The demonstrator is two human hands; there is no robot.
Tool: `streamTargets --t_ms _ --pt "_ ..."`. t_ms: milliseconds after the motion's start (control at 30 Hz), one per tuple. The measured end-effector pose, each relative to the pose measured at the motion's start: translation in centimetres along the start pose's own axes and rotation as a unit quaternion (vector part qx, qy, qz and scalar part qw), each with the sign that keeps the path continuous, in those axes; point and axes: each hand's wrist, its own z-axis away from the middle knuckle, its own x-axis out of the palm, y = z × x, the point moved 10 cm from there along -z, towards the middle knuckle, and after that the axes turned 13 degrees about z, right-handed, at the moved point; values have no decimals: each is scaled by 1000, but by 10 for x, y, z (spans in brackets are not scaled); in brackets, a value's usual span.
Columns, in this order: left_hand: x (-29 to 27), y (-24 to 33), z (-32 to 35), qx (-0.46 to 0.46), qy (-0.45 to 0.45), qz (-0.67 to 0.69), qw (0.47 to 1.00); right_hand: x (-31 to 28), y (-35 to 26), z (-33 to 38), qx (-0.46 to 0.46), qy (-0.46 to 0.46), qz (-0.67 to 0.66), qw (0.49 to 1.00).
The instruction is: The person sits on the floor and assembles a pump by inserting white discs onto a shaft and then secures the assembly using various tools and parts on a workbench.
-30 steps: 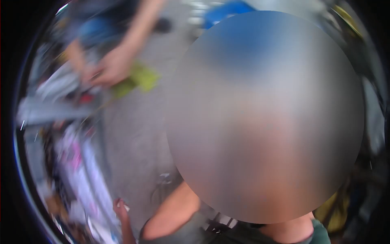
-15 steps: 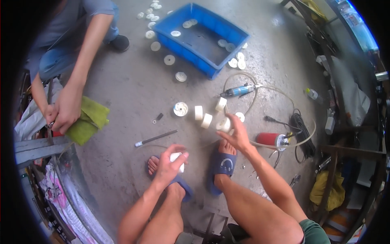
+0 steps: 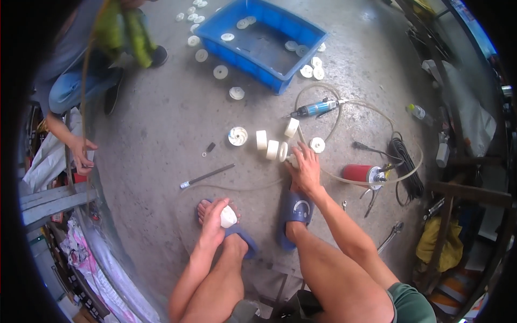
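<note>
My left hand (image 3: 214,219) is closed around a white cup-shaped plastic piece (image 3: 229,216), above my left foot. My right hand (image 3: 305,171) reaches down in front of my right foot, its fingers curled over a white plastic part (image 3: 291,160) that they mostly cover. Right against that part stands a white ring (image 3: 283,152). Close by on the floor are short white cylinders, one (image 3: 273,149) beside another (image 3: 261,140) and a third (image 3: 291,127) farther off. A white vaned wheel (image 3: 238,136) lies to their left, and a white disc (image 3: 318,145) to the right of my fingers.
A blue bin (image 3: 242,59) holding several white discs stands ahead, with more discs around it. To the right lie a blue air tool (image 3: 313,110) with a hose, a red cylindrical motor (image 3: 356,173) and coiled black cable (image 3: 405,169). A dark rod (image 3: 210,175) lies left. A co-worker crouches at far left.
My right hand has come down onto the white parts, fingers curling. My left hand has shifted slightly left, turning its piece. The co-worker has lifted the green cloth up and away.
</note>
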Motion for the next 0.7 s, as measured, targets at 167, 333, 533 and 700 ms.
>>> streamTargets --t_ms 167,333,533,700 --pt "-10 12 3 9 13 16 1000 14 -1 4 24 -21 -58 998" --pt "-8 -5 -13 -3 10 7 1000 20 14 -5 -32 -95 -73 992" --pt "-1 -29 -47 -33 -42 -41 998 -10 40 -2 147 -38 -284 947" --pt "16 -25 -45 -41 -68 -3 997 3 2 22 351 -128 -754 540"
